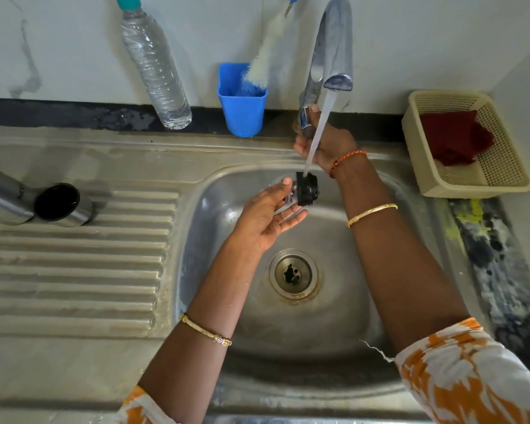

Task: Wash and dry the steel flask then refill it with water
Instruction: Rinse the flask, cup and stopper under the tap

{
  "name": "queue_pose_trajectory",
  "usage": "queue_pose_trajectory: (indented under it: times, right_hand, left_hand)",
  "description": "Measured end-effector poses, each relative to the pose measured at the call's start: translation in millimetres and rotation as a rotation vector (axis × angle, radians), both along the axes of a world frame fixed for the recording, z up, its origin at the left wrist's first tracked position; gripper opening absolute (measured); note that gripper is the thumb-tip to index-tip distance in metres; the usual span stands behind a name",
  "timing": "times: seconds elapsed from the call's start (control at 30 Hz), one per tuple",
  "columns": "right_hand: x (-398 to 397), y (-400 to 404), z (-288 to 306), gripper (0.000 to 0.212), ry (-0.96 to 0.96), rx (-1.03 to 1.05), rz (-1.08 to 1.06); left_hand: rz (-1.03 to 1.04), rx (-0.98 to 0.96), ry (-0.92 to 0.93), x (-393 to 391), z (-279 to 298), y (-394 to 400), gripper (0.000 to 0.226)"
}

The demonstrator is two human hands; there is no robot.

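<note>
The steel flask lies on its side on the ribbed drainboard at the left, and its steel cup lid lies beside it with the dark inside facing me. My left hand holds the black flask stopper over the sink basin, pinched between thumb and fingers. Water from the tap spout streams onto the stopper. My right hand grips the tap's lever at the back of the sink.
A plastic water bottle leans on the wall. A blue cup holds a bottle brush. A cream basket with a red cloth sits at the right. The drain is mid-basin.
</note>
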State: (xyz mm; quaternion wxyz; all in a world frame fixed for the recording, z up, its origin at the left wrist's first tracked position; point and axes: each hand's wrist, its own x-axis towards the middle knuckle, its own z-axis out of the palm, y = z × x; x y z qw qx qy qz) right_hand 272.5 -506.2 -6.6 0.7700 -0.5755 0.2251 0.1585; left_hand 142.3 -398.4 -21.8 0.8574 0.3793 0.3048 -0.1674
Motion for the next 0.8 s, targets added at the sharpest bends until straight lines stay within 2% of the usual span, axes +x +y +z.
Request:
queue_pose_trajectory:
  times: [0.1, 0.17, 0.27, 0.37, 0.43, 0.5, 0.53, 0.6, 0.67, 0.7, 0.73, 0.8]
  right_hand:
    - [-31.9, -2.8, -3.9, 0.021, -0.098, -0.323, 0.105]
    - [-68.1, -4.6, -14.5, 0.015, -0.36, -0.681, 0.203]
    - [-129.5, -1.0, -33.2, 0.03, -0.768, -1.111, 0.293]
    - [-144.9, 0.6, -49.6, 0.059, -0.804, -1.412, 0.376]
    - [-127.0, -6.0, -41.3, 0.05, -0.78, -1.354, 0.454]
    - [-100.7, -17.2, -20.8, 0.03, -0.651, -1.072, 0.652]
    - [-89.1, -23.4, -11.3, 0.027, -0.57, -0.904, 0.774]
    - [-73.6, -36.4, -2.0, 0.033, -0.439, -0.582, 0.893]
    - [-67.8, -43.4, -6.8, 0.043, -0.366, -0.339, 0.877]
    - [-68.7, -42.3, -11.7, 0.049, -0.364, -0.332, 0.828]
    - [-74.3, -37.1, -16.7, 0.054, -0.397, -0.445, 0.753]
    - [-90.7, -19.2, -33.1, 0.059, -0.568, -0.892, 0.592]
  left_hand:
    - [0.001, 0.03, 0.009, 0.9, -3.1, -2.1, 0.026]
    - [-0.015, 0.073, -0.003, 3.5, -7.1, -5.1, 0.025]
    - [-0.062, 0.183, -0.046, 8.1, -11.2, -11.8, 0.013]
    - [-0.078, 0.29, -0.126, 8.0, -12.9, -16.7, 0.019]
    - [-0.083, 0.328, -0.187, 6.5, -13.4, -18.2, 0.027]
    - [-0.115, 0.399, -0.271, 6.0, -14.4, -16.2, 0.036]
    - [-0.128, 0.44, -0.312, 6.4, -13.8, -13.3, 0.04]
    - [-0.139, 0.501, -0.376, 7.4, -11.3, -7.7, 0.043]
    - [-0.136, 0.525, -0.42, 9.2, -9.6, -5.5, 0.044]
    - [-0.119, 0.525, -0.42, 10.1, -9.0, -5.7, 0.043]
    - [-0.09, 0.516, -0.405, 11.8, -9.3, -6.9, 0.043]
    - [-0.027, 0.475, -0.356, 16.6, -10.3, -10.0, 0.041]
